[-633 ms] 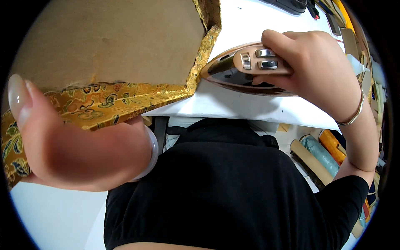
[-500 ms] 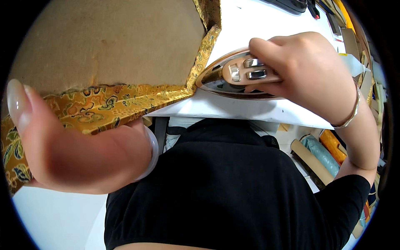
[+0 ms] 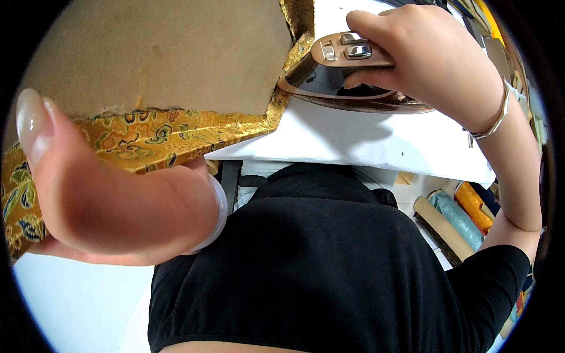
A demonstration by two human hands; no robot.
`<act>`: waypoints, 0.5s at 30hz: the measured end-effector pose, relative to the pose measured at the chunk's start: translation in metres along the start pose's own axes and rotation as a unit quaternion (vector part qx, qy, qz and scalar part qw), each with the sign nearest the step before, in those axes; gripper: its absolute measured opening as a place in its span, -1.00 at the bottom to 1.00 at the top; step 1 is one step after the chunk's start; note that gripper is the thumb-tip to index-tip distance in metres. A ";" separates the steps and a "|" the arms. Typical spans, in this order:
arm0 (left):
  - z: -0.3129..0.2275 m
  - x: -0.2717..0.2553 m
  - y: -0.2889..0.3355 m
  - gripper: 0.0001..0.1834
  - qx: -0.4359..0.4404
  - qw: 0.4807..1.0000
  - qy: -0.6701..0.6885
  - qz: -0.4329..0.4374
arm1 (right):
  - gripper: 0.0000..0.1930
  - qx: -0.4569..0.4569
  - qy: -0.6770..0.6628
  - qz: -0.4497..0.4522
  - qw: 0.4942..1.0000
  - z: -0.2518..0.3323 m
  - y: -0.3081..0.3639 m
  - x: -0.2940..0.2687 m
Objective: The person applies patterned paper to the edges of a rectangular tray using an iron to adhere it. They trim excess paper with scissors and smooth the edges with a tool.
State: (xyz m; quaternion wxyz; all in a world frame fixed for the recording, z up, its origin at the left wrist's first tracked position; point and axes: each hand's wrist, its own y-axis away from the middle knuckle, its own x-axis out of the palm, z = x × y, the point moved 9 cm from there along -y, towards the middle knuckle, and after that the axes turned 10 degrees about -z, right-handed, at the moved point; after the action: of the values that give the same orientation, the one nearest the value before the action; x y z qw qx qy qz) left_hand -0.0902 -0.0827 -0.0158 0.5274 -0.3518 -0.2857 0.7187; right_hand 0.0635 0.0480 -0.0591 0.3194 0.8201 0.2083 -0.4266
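Note:
A large brown board (image 3: 176, 59) fills the upper left, its edges bordered with gold brocade fabric (image 3: 194, 135) patterned in green and dark blue. My left hand (image 3: 118, 206) grips its near left edge, thumb on top and fingers mostly hidden underneath. With my right hand (image 3: 418, 47) I hold a rose-gold clothes iron (image 3: 368, 103) by its handle. The iron's pointed tip meets the brocade strip on the board's right side, just above the near corner. Its body looks tilted, and a shadow falls on the white tabletop below.
The white tabletop (image 3: 335, 138) extends under the board and iron, its near edge just before my body. Rolls of material, including a teal roll (image 3: 453, 217) and an orange roll (image 3: 474, 206), lie low on the right. Assorted items crowd the far right side.
My right hand has moved the iron away from me, its tip sliding from the near corner up along the right brocade strip. The left hand keeps nearly the same place on the board.

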 end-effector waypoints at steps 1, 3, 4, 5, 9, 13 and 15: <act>-0.001 -0.001 -0.001 -0.35 -0.006 1.000 0.003 -0.001 | -0.57 0.050 0.084 0.034 0.995 0.001 0.001 -0.002; -0.004 -0.005 -0.005 -0.36 -0.010 1.000 -0.005 -0.002 | -0.56 -0.028 -0.072 -0.131 0.988 -0.009 0.003 0.027; 0.002 -0.004 0.000 -0.36 -0.011 1.000 -0.005 -0.004 | -0.52 -0.064 -0.151 -0.208 0.964 -0.012 0.006 0.024; -0.001 -0.004 -0.002 -0.36 -0.012 1.000 -0.004 -0.005 | -0.51 -0.068 -0.151 -0.204 0.965 -0.014 0.011 0.032; 0.001 -0.006 0.002 -0.38 -0.017 1.000 -0.018 0.000 | -0.50 -0.113 -0.163 -0.200 0.960 0.003 0.022 0.026; -0.003 -0.007 0.001 -0.39 -0.023 1.000 -0.015 -0.003 | -0.52 -0.116 -0.173 -0.161 0.965 0.019 0.027 0.021; -0.005 -0.007 0.000 -0.39 -0.026 0.999 -0.021 -0.001 | -0.51 -0.128 -0.177 -0.157 0.963 0.023 0.030 0.018</act>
State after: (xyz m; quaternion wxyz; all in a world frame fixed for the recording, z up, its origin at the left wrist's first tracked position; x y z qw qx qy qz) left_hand -0.0849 -0.0890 -0.0176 0.5128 -0.3495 -0.3155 0.7178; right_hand 0.0785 0.0117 -0.0736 0.3830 0.6408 0.3274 -0.5793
